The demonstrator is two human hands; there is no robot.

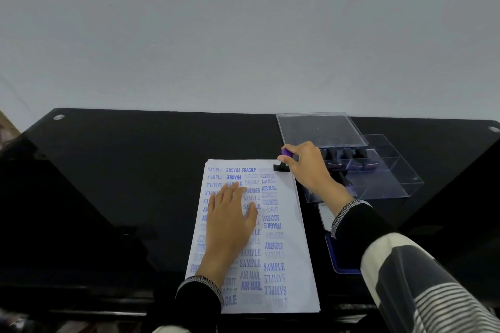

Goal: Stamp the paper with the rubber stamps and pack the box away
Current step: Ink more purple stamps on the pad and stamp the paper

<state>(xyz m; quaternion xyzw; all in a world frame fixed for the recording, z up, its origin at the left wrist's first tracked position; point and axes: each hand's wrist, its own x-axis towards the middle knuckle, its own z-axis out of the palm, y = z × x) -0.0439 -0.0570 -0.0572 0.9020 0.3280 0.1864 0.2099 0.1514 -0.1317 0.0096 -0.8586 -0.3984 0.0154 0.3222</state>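
A white sheet of paper [289, 227] lies on the black table, covered with several blue stamped words. My left hand [231, 216] rests flat on the sheet with straight fingers. My right hand [308, 165] grips a rubber stamp [282, 163] with a purple handle and black base, its base down on the paper's top right corner. To the right stands a clear plastic box [389, 173] holding several dark stamps [346, 155]. Its clear lid [316, 127] lies behind it. A blue ink pad [342, 259] sits by the paper, partly hidden under my right forearm.
The black glossy table [121, 170] reaches to a pale wall at the back. A bare stretch of table lies left of the paper. The table's front edge runs just below the sheet.
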